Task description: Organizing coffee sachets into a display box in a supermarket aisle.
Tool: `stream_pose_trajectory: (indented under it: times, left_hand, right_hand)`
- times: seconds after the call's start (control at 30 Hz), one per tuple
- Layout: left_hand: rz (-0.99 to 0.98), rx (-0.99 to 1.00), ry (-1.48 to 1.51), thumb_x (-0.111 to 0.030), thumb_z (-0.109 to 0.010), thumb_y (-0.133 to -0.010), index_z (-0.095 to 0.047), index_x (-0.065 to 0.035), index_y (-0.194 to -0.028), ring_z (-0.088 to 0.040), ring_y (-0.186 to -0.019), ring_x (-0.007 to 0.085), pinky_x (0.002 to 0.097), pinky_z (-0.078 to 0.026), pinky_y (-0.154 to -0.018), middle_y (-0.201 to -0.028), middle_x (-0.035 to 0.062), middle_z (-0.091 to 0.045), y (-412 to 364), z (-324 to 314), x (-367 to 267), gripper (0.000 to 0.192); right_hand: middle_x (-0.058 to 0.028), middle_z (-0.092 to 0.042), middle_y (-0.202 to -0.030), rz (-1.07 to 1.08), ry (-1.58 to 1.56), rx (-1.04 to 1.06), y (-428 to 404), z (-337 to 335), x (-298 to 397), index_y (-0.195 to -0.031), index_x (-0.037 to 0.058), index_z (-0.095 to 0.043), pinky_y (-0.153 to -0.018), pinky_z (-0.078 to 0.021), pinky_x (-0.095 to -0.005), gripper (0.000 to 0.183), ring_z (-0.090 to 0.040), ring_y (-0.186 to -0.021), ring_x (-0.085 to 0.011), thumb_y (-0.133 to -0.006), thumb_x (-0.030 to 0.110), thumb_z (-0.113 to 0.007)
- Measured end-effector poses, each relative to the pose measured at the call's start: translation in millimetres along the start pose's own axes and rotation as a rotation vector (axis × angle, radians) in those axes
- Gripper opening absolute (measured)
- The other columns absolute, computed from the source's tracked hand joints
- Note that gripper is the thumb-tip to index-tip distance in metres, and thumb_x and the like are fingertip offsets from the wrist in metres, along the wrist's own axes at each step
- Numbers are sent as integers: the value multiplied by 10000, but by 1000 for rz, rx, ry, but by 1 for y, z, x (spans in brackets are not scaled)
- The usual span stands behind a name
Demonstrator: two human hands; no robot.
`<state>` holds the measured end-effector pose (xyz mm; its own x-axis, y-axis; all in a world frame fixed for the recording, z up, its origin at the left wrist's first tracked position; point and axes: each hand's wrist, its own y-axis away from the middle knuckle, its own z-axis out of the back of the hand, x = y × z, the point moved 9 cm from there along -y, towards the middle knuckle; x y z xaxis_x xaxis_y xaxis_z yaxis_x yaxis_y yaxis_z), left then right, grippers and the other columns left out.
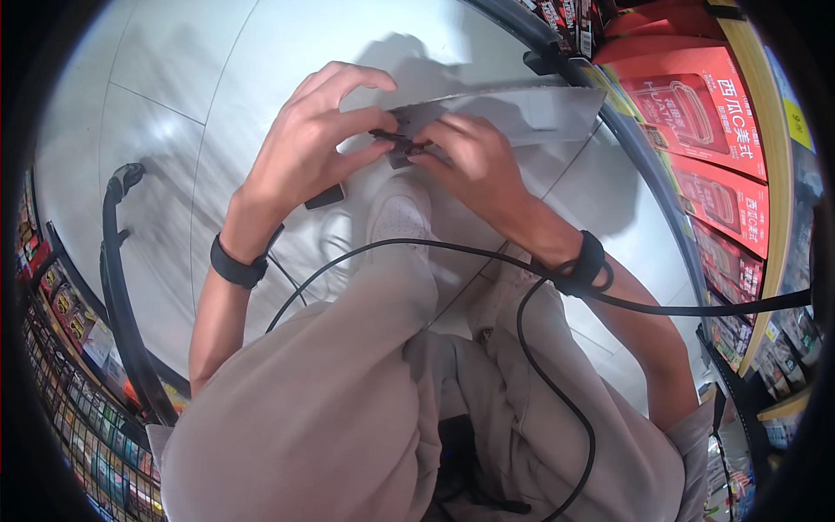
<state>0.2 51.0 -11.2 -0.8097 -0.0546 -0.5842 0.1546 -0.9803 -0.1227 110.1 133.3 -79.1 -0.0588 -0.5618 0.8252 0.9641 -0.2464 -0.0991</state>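
Observation:
My left hand (313, 134) pinches a small dark plastic piece (404, 147), perhaps a clip, between thumb and index finger; its other fingers are raised and curled. From the other side my right hand (476, 160) grips the same piece with thumb and fingertips. Right at the piece, one end of a clear plastic strip (554, 116) meets my fingers. The strip reaches rightward above the floor to the shelf edge. How the piece and the strip join is hidden by my fingers. Both wrists wear black bands.
A black cable (391, 243) crosses over my legs to the right. A dark flat object (325, 197) is partly hidden below my left hand. Red boxes (698, 107) line the right shelf. A black cart handle (117, 274) and a wire basket (85, 417) are at left.

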Motion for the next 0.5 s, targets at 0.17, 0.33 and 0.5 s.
stream_pose_trajectory:
  times: [0.17, 0.33, 0.5]
  left_hand:
    - [-41, -9, -37, -51, -852, -676, -757, -34, -833, -634, -1087, 271, 386, -533, -910, -1209, 50, -675, 2, -3, -3, 185]
    - [-16, -27, -28, -88, -845, -702, -766, -52, -834, -628, -1085, 254, 395, -514, -941, -1171, 29, -679, 3, -4, 3, 158]
    - [20, -34, 8, -16, -846, -689, -788, -37, -854, -641, -1083, 274, 382, -537, -909, -1107, 36, -725, 1, -2, 7, 176]
  right_hand:
    - [-59, -643, -839, 62, 139, 15, -1, -2, 1, -942, 73, -694, -791, -456, -419, 157, -622, -881, -280, -837, 172, -757]
    - [-51, -659, -834, 88, 150, 8, -1, -3, 6, -933, 82, -709, -780, -458, -417, 140, -628, -875, -272, -832, 165, -759]
    - [-47, -676, -815, 118, 116, -27, 2, -5, 9, -919, 90, -719, -743, -469, -414, 123, -633, -839, -271, -823, 154, -763]
